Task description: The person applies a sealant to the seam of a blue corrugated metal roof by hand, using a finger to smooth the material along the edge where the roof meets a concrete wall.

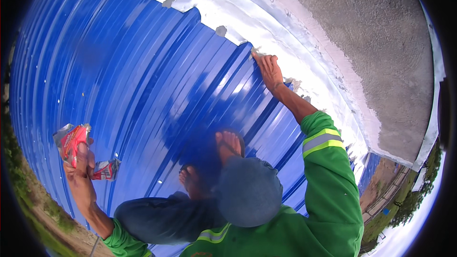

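Blue ribbed metal roofing [133, 90] fills most of the view outdoors, its long ridges running up to a bright silver flashing strip [281, 33] along the upper edge. Beyond that strip rises a rough grey cement wall [381, 33], with a paler band along its foot. Grey filler patches [221, 31] sit where the ridges meet the flashing, and small white specks dot the glossy sheet. Past the roof's ends, brown ground, green plants and, at lower right, trees [416, 204] and bright sky bend around the rim. Two feet in dark sandals [230, 143] stand on the roofing, just ahead of a blue-grey cap [250, 191]. Over the lower left of the roof, the left hand [78, 164] grips a crumpled red-and-silver packet [75, 139] between thumb and fingers, part of it sticking out on the hand's right. The right hand [270, 70] reaches to a ridge end beside the flashing, fingers partly bent, fingertips at the grey filler; whether it pinches anything I cannot tell. Yellow-and-silver bands circle the green sleeve [328, 171].
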Motion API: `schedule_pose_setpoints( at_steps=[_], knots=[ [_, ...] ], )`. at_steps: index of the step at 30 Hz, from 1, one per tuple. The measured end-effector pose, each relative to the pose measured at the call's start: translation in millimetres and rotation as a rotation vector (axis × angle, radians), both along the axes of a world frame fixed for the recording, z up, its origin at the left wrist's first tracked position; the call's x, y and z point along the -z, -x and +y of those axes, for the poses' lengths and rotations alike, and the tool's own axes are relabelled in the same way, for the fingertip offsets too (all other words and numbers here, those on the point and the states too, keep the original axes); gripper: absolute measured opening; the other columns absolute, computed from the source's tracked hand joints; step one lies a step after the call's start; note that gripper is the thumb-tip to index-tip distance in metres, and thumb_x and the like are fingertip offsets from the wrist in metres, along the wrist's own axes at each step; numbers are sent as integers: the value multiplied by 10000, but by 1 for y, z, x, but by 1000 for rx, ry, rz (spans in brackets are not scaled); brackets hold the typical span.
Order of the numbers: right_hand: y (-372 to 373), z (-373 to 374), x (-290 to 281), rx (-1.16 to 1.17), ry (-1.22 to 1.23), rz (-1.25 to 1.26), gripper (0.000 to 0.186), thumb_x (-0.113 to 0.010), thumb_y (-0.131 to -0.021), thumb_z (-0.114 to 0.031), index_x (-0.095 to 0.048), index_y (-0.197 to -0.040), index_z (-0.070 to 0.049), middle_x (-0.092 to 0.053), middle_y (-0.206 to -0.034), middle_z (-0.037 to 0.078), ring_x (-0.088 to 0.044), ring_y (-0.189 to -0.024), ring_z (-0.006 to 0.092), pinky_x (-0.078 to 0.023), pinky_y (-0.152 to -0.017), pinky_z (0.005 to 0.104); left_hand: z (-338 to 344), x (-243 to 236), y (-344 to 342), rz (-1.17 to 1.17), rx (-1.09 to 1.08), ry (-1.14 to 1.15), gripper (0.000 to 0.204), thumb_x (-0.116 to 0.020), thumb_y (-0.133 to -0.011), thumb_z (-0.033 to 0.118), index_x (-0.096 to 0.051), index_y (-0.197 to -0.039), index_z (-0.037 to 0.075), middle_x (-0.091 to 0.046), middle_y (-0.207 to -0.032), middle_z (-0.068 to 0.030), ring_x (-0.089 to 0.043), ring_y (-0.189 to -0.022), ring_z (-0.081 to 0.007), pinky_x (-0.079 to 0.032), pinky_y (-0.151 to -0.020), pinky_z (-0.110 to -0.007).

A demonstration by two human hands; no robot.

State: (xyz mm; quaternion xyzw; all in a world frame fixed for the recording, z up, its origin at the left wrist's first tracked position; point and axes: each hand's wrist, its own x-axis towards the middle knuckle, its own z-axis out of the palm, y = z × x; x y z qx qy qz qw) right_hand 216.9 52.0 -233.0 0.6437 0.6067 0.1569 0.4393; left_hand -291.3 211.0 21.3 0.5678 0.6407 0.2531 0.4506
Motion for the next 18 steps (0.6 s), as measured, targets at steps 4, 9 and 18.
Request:
schedule_pose_setpoints(
  at_steps=[4, 9, 18],
  knots=[
    [5, -7, -10, -21, 98, -53, 706, -470, -936, -186, -174, -1553, -14, -498, -1187, 109, -441, -1152, 266, -287, -1015, 450, 0, -5, -1, 4, 0, 6, 389, -617, -960, 403, -675, -1042, 28, -436, -628, 73, -277, -510, -4, -158, -463, -215],
    [11, -17, -13, 113, -21, 77, 691, -478, -936, -191, -204, -1531, 31, -513, -1168, 109, -451, -1144, 262, -294, -1021, 429, 1, -6, 3, 4, 21, 12, 370, -621, -959, 395, -674, -1036, 37, -427, -629, 75, -272, -514, -3, -161, -469, -216],
    [4, -3, -1, 40, -48, 85, 759, -513, -914, -178, -144, -1565, -49, -514, -1133, 97, -459, -1114, 253, -292, -1014, 418, 13, 7, 1, -44, 112, 9, 335, -628, -952, 390, -658, -997, 60, -439, -628, 74, -287, -510, 1, -175, -467, -222]
  ],
)
